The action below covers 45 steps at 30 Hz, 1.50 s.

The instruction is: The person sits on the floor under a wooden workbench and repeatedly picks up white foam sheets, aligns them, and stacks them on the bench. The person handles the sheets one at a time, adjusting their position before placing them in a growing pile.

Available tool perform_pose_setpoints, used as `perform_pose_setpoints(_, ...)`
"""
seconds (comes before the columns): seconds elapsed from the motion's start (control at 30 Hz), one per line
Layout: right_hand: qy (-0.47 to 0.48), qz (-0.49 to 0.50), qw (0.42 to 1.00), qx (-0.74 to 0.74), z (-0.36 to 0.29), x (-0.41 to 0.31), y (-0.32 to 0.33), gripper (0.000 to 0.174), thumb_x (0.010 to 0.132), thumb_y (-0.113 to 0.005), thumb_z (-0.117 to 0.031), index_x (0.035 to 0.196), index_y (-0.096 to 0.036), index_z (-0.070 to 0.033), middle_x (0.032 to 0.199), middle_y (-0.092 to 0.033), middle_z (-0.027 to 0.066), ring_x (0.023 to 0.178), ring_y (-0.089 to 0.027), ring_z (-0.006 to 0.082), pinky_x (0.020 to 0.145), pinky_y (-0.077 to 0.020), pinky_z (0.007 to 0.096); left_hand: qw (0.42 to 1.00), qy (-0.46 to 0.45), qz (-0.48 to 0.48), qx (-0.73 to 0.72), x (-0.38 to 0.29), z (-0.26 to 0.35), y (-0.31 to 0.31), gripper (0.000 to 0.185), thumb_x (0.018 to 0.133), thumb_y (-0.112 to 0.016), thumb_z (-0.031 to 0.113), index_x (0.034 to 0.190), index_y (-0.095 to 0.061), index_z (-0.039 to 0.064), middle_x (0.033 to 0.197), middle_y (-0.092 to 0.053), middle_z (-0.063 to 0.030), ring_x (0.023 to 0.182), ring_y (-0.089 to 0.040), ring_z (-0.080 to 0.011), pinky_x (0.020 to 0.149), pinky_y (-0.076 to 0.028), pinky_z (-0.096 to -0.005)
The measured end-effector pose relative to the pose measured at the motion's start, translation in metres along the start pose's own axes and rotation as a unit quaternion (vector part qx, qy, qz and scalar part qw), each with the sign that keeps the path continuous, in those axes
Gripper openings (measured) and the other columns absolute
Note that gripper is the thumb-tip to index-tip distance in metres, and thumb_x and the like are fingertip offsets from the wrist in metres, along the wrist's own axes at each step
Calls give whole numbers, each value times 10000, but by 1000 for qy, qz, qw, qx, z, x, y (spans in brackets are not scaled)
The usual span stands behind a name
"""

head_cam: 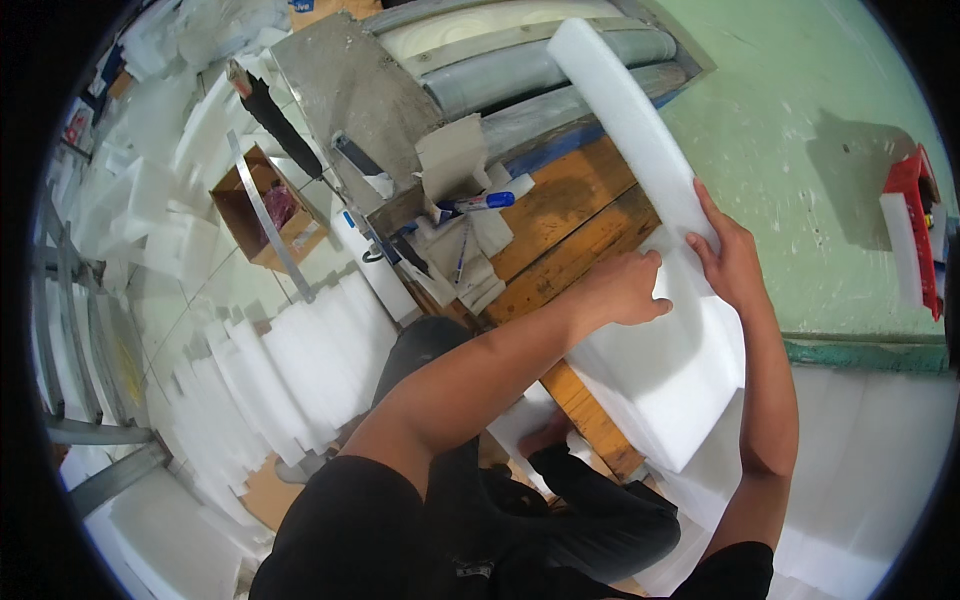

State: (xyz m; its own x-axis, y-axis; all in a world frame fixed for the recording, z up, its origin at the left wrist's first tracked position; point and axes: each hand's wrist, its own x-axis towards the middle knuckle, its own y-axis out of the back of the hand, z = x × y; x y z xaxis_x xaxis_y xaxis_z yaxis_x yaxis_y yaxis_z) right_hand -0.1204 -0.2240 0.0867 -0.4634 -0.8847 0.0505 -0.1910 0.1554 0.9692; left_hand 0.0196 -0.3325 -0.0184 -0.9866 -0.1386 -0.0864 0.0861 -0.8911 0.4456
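A long white foam strip (630,112) stands tilted up from the bench, its far end over the metal rollers. My right hand (727,259) grips the strip near its lower end, thumb on one side and fingers on the other. Just left of it, my left hand (626,289) is by the foam, with curled fingers and the thumb held apart. I cannot tell whether the left hand grips an edge. Beneath both hands, a larger white foam piece (675,397) rests on the wooden bench top (577,217), reaching past its front edge.
Metal rollers (495,82) cross the far side. Paper scraps, a blue marker (480,201) and a black-wrapped handle (277,124) are to the left. A red holder (907,225) stands on the green surface (787,150). Foam sheets (300,367) and a cardboard box (259,210) occupy the floor.
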Motion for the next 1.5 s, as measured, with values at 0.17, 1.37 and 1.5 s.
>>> perform_pose_setpoints(0.17, 57, 23, 998, -9, -10, 30, -6, 785, 909, -743, -89, 1595, -404, -265, 1198, -693, 264, 1062, -674, 465, 922, -537, 464, 999, 9, -25, -22, -7, -3, 19, 657, 885, -745, 374, 1356, -558, -43, 1289, -653, -243, 1209, -625, -394, 1020, -499, -471)
perform_pose_setpoints(1.37, 172, 200, 965, 0, -76, 374, -71, 644, 869, -711, -202, 1461, -542, -11, 1263, -655, 313, 1198, -622, 446, 1042, -488, 485, 985, -18, -169, -4, 36, 10, -25, 365, 943, -531, 118, 1277, -642, 22, 1161, -696, -179, 1081, -704, -350, 906, -544, -516)
perform_pose_setpoints(1.5, 109, 193, 973, 58, -127, 385, -81, 655, 876, -705, -179, 1480, -516, -8, 1259, -653, 320, 1176, -621, 473, 1021, -488, 511, 979, -36, -77, -185, 48, -23, -62, 361, 1007, -609, 284, 1283, -655, 57, 1275, -679, -132, 1128, -670, -275, 957, -533, -461)
